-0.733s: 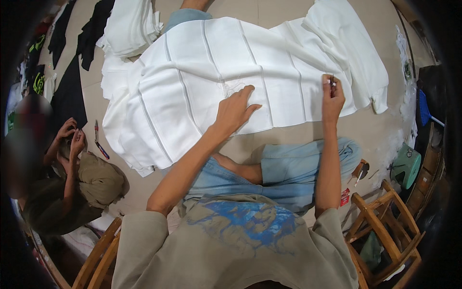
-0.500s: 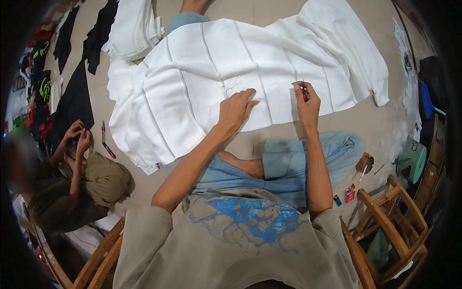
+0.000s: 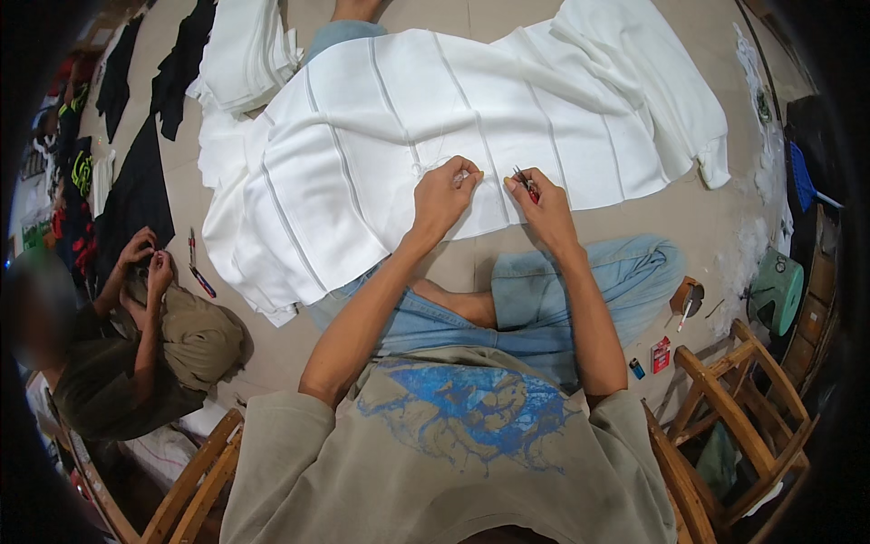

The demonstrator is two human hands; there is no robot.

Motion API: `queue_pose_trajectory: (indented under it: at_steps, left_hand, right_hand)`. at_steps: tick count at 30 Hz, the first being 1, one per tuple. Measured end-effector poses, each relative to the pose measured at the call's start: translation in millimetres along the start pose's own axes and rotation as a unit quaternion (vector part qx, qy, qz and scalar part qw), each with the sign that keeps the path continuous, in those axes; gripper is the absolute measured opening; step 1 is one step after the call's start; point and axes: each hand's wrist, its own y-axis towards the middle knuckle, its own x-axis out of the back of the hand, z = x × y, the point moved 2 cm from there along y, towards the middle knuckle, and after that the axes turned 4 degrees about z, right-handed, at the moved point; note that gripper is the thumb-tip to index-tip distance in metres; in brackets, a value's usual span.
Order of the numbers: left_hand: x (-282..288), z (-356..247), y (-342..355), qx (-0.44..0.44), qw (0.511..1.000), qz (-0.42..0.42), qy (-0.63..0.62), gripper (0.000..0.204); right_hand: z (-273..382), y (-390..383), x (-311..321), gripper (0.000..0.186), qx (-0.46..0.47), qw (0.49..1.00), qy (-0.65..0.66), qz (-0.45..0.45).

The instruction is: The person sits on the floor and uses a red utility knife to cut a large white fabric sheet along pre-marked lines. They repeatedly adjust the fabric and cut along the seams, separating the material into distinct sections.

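Note:
A long white cloth (image 3: 417, 100) with several parallel seams is spread across the floor and over part of my legs. My left hand (image 3: 442, 199) is pinched above its near part, with loose white thread (image 3: 461, 176) at the fingertips. Finer strands trail over the fabric just left of those fingers. Small dark-bladed thread snips (image 3: 530, 189) with a red part are gripped in my right hand (image 3: 547, 214). Their tips point up and left, a short gap from my left fingertips.
A folded white stack (image 3: 240, 59) lies at the far left, near black cloth pieces (image 3: 136, 195). A co-worker (image 3: 136, 335) sits at left beside another cutting tool (image 3: 200, 265). At right are a lighter (image 3: 636, 368), a red packet (image 3: 661, 354), a wooden stool (image 3: 734, 408) and a green container (image 3: 776, 292).
My right hand has moved left with the snips, closer to my left hand. The left hand has gone from lying spread on the cloth to a pinch with thread.

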Motion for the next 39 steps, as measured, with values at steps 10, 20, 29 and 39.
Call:
queue_pose_trajectory:
  at_steps: [10, 20, 29, 39]
  left_hand:
    - [-11.9, -1.1, -6.8, -0.112, 0.989, -0.043, 0.090, 0.025]
    - [-8.9, 1.8, -11.0, -0.061, 0.996, -0.046, -0.037, 0.014]
    - [-3.8, 11.3, -4.6, -0.001, 0.992, -0.037, -0.123, 0.022]
    - [-2.2, 11.8, -4.9, 0.022, 0.988, -0.009, -0.155, 0.024]
  right_hand:
    - [10.9, 5.3, 4.7, 0.038, 0.049, 0.994, -0.101, 0.017]
    - [16.3, 37.0, 22.7, 0.036, 0.174, 0.936, -0.269, 0.147]
    - [15.5, 38.5, 18.9, 0.037, 0.194, 0.942, -0.234, 0.145]
    - [23.2, 44.7, 8.5, 0.033, 0.208, 0.924, -0.281, 0.154]
